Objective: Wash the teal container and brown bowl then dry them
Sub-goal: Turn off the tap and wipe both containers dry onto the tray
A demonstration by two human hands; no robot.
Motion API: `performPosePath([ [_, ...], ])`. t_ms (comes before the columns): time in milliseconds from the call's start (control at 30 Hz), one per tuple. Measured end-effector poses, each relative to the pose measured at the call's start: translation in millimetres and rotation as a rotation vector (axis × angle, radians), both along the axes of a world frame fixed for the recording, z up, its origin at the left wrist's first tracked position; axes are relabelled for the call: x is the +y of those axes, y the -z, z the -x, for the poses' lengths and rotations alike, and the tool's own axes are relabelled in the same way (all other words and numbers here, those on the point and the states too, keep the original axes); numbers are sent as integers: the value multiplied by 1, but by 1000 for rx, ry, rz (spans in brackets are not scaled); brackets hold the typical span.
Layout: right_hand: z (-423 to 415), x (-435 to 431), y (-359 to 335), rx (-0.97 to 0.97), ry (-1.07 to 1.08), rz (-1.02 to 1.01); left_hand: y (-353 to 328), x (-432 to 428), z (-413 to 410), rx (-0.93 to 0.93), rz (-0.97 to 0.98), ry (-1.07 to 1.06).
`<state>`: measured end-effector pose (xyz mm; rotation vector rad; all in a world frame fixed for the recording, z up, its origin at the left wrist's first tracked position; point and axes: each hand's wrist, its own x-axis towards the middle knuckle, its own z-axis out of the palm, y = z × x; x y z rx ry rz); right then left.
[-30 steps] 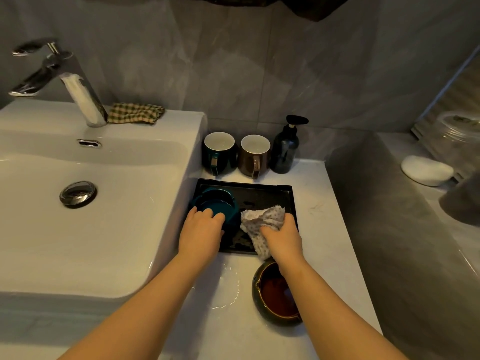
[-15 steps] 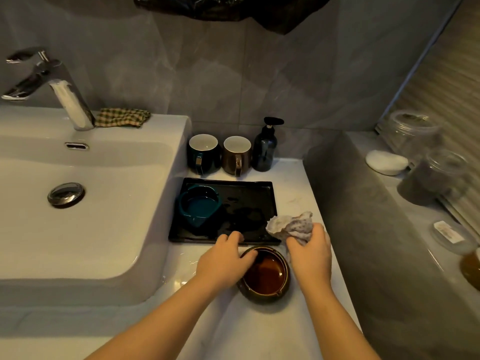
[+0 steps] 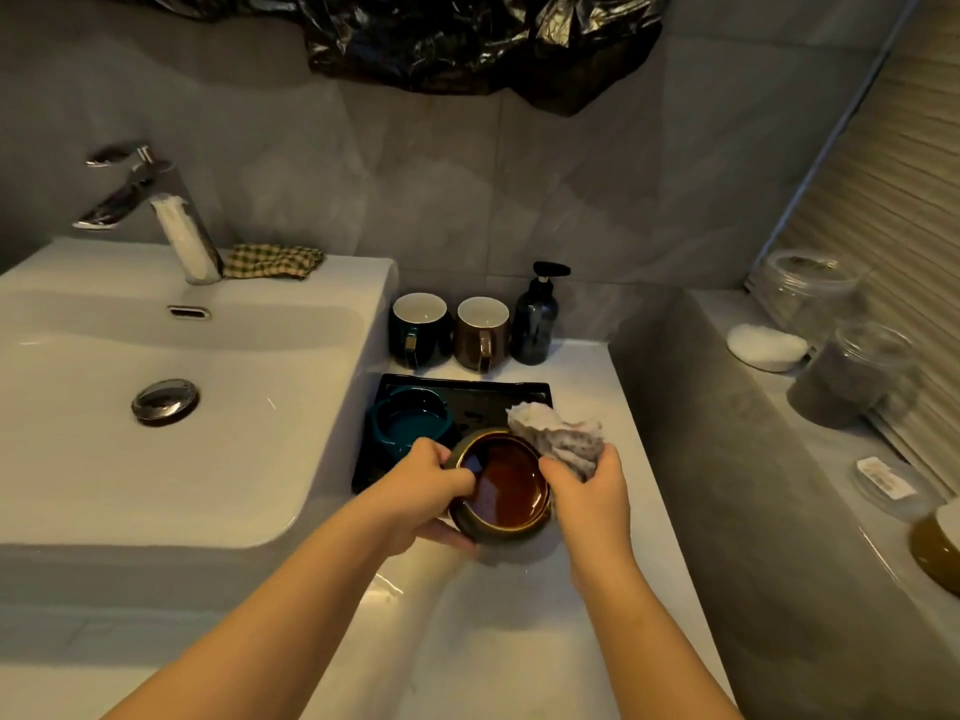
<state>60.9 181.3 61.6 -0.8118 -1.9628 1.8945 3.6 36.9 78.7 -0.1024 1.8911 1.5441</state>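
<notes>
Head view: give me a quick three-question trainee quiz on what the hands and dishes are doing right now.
1. True or false: the left hand grips the bowl.
2. The container sits: A in the left hand, B on the tray, C inside the bowl.
3. Fill in: the right hand holds a crumpled ____.
Key: 1 true; 2 B; 3 cloth.

Grey tiled wall [image 3: 415, 163], white counter [image 3: 519, 641], dim light
</notes>
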Motion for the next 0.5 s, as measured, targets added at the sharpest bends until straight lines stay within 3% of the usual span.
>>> performPosePath([
  [133, 22, -19, -38, 160, -78, 50, -34, -29, 15, 122, -124, -124],
  [300, 49, -54, -61, 203, -140, 161, -58, -71, 28, 377, -83, -334],
  [400, 61, -77, -67, 196, -223, 199, -66, -93, 31, 595, 105, -390],
  [500, 70, -97, -71, 184, -289, 216, -71, -113, 29, 939, 526, -352],
])
